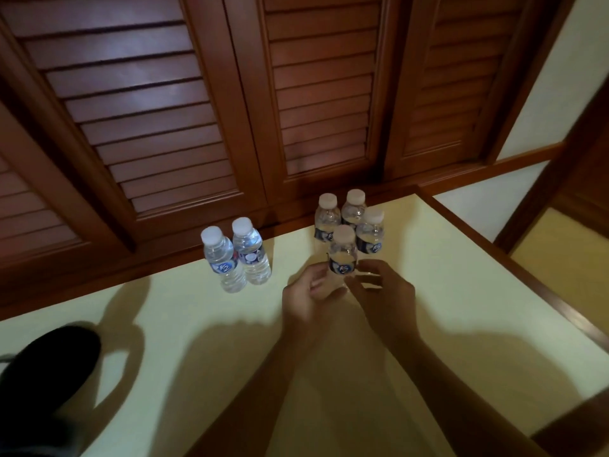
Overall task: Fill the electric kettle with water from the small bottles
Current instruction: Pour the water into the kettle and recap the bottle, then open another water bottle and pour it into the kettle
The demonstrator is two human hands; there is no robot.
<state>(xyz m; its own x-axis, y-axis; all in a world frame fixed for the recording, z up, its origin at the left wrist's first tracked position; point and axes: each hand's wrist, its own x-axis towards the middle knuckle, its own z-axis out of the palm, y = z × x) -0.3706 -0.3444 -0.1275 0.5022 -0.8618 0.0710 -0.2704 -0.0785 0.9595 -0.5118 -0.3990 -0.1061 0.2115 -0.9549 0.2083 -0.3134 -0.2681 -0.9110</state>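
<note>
A small capped water bottle (342,255) with a blue label stands on the pale yellow counter (197,324). Its lower part is hidden between my hands. My left hand (308,293) curls its fingers round the bottle's base from the left, and my right hand (384,291) holds it from the right. Three more capped bottles (354,209) cluster just behind it and look see-through, possibly empty. Two bottles (237,255) with clear water stand together further left. The black electric kettle (49,367) is partly in view at the lower left edge.
Dark wooden louvred doors (197,94) rise directly behind the counter. A wooden rim (527,268) borders the counter's right side, with a drop beyond it. Bare counter lies between the kettle and my forearms.
</note>
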